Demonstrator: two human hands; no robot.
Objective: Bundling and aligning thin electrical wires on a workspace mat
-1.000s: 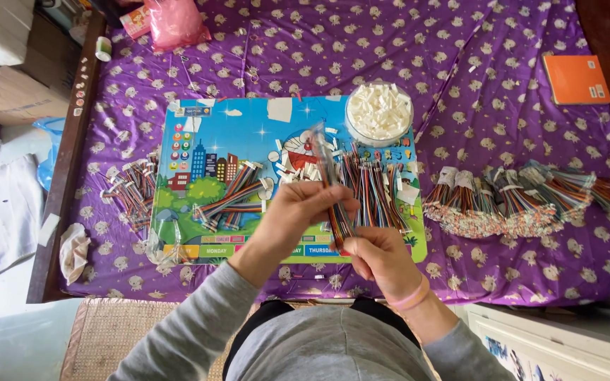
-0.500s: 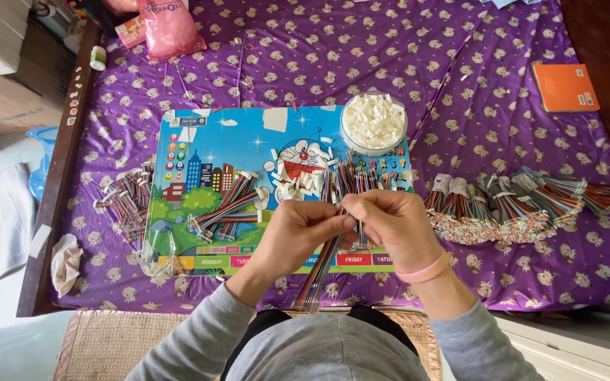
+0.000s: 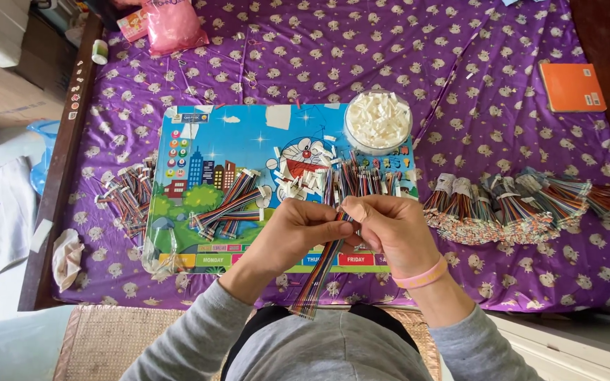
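Observation:
My left hand (image 3: 298,229) and my right hand (image 3: 388,227) meet over the front of a colourful cartoon board (image 3: 206,148). Together they pinch the upper end of a flat multicoloured ribbon cable (image 3: 317,276), which hangs down toward my lap. A pink band circles my right wrist. Just beyond my fingers lie small white connector pieces (image 3: 298,185) and loose coloured wires (image 3: 361,182) on the board. A round clear bowl of white connectors (image 3: 378,121) stands at the board's far right corner.
Bundled cables (image 3: 517,204) lie in a row to the right on the purple patterned cloth (image 3: 390,49). More cable bunches lie on the board (image 3: 231,208) and off its left edge (image 3: 125,197). An orange booklet (image 3: 572,86) is far right, a pink bag (image 3: 171,25) at the back left.
Both hands moved toward me and to the right, off the loose wires on the board. They now hold one ribbon cable lifted between them, its free end hanging toward my lap.

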